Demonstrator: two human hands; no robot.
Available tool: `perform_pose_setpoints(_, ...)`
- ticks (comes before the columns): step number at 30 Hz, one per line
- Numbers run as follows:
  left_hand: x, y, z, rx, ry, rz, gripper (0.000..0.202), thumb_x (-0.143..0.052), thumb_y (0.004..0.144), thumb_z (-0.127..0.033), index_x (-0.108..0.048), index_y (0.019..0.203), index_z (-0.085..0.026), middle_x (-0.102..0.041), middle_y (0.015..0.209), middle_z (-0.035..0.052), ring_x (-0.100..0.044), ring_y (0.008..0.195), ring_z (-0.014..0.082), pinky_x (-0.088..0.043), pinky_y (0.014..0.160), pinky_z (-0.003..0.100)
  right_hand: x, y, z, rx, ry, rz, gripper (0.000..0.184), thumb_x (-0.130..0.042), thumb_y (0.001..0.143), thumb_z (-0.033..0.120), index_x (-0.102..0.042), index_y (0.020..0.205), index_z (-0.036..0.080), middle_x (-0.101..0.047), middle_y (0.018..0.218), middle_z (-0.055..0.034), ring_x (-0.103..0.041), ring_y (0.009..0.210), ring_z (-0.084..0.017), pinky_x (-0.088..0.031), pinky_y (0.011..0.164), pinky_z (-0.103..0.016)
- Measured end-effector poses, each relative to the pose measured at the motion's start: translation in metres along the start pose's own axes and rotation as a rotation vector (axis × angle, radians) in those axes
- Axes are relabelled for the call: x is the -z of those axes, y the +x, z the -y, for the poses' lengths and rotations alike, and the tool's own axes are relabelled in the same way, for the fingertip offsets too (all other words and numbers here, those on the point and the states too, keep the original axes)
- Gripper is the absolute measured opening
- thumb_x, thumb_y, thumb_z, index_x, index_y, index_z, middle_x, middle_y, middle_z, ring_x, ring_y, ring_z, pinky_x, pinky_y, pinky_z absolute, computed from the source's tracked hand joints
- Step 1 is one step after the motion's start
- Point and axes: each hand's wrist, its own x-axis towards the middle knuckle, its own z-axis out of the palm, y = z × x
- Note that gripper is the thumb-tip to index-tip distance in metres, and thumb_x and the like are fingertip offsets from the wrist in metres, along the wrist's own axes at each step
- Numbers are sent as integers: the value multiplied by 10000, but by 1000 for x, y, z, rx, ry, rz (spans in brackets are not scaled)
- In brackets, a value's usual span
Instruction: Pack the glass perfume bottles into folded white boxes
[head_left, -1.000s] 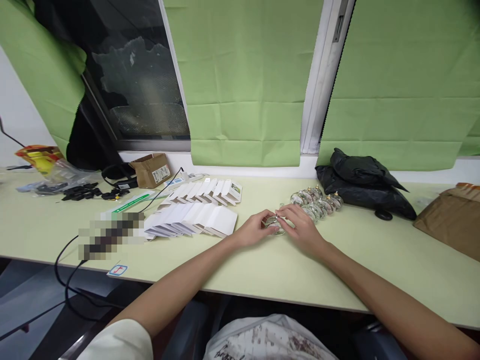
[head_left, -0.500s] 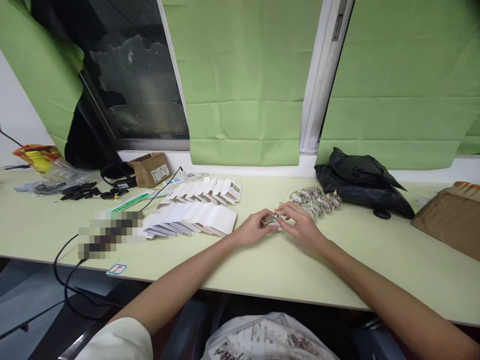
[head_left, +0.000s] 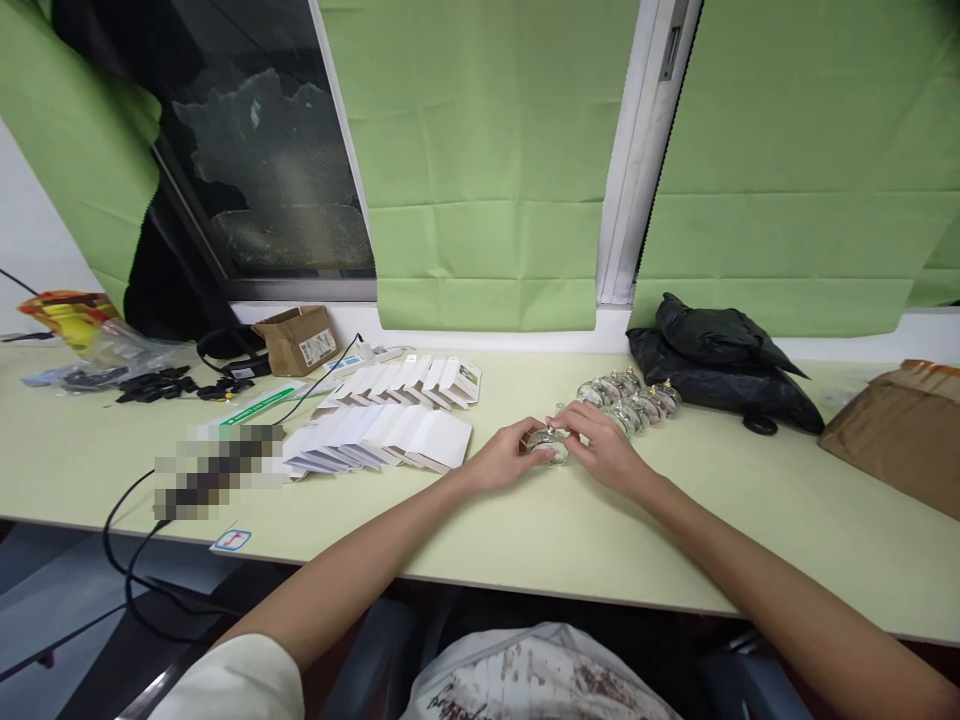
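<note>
Left hand (head_left: 499, 461) grasps round, clear, glassy ornament (head_left: 556, 451); right hand (head_left: 606, 456) has thumb eased back, baring more ornament; right grip: can't tell.

A clear, rounded ornament (head_left: 558, 450), its top toward twelve o'clock, between four and five o'clock from the view's centre.

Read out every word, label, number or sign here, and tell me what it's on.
No word or number reads clearly.
Paper tag: red mark in a blue frame, character unclear.
Green strip: white lettering, too blurred.
Label on the small brown box: too small.
Shirt: dark print, unreadable.
Printed panel on a white box: too small.
Held clear ornament: any lettering too small.
</note>
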Motion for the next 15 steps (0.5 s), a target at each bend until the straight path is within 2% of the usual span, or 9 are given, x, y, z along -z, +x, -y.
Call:
perform_pose_setpoints(7,0,1,-1,3,11,9,506,-663,924,-566,-642,1270,-197,-681,1018,25,-560,822,164,-445,765,287,-1,3,-2,13,40,-35,340,-465,936,45,-682,1128,224,-682,995,-68,-631,945,-233,-487,868,-400)
perform_pose_setpoints(15,0,1,0,0,2,9,506,-662,923,-577,-645,1261,-202,-666,994,19,-539,803,156,-434,738,275,-4,-4,10,-42,10,-67,339,-432,973,59,-653,1168,227,-670,1079,-79,-622,1015,-237,-492,870,-372)
